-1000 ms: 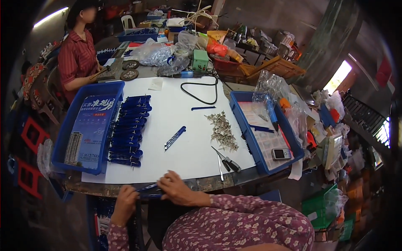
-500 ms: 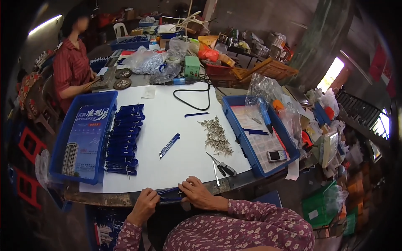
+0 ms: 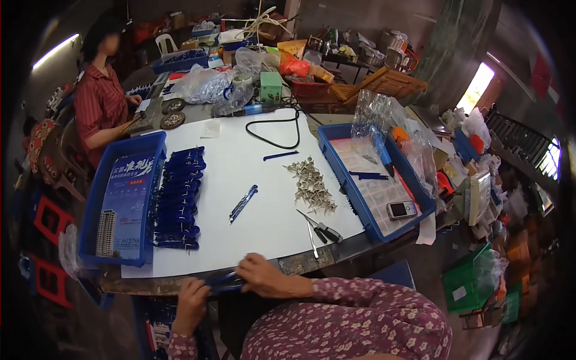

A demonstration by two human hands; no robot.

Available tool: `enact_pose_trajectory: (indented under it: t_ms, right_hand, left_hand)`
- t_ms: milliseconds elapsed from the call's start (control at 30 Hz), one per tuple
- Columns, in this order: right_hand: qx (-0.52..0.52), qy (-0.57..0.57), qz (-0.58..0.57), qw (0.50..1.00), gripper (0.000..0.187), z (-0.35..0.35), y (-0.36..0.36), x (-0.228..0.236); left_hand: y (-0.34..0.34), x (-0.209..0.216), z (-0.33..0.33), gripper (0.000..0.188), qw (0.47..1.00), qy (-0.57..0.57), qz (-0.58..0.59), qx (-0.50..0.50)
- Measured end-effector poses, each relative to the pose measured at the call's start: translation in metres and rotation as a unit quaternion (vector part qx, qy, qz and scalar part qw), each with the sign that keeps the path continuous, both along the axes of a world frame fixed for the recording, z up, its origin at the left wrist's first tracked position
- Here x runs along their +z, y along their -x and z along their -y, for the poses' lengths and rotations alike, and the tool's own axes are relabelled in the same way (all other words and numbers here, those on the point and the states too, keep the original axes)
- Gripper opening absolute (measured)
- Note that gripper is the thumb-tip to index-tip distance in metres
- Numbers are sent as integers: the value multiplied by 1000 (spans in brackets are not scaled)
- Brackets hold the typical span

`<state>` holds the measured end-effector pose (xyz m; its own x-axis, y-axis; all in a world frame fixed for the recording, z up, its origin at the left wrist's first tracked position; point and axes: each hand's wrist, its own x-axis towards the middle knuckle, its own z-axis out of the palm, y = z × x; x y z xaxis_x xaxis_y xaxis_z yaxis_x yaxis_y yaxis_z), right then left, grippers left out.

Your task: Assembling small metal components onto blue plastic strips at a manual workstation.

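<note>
At the desk's [image 3: 252,240] near edge, six o'clock, my left hand [image 3: 191,300] and right hand [image 3: 267,277] both close on one blue pen [image 3: 223,283] held level between them; best to keep it straight and push squarely, metal clips [image 3: 312,185] waiting at one o'clock.

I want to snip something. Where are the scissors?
The scissors lie on the white table, near its front edge, right of centre, between the metal clip pile and the right hand.
</note>
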<state>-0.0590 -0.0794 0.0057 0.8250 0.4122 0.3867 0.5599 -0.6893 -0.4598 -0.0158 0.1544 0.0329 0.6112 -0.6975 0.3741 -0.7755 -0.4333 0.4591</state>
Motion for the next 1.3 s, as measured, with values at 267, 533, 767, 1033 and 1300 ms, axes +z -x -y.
enact_pose_trajectory:
  t_ms: [267, 533, 767, 1033, 1300]
  right_hand:
    - [-43, 16, 34, 998, 49, 29, 20, 5]
    - [53, -51, 99, 992, 32, -52, -29, -13]
    - [24, 5, 21, 999, 45, 8, 1, 2]
    - [-46, 23, 33, 998, 50, 49, 21, -4]
    - [-34, 48, 20, 998, 49, 47, 20, 2]
  left_hand:
    - [-5, -18, 33, 17, 996, -20, 41, -77]
    - [3, -2, -45, 16, 995, -20, -37, 87]
    - [3, -11, 7, 17, 999, 9, -24, 30]
    - [-10, -15, 50, 18, 998, 18, 12, -58]
    - [-10, -19, 43, 21, 995, -8, 55, -87]
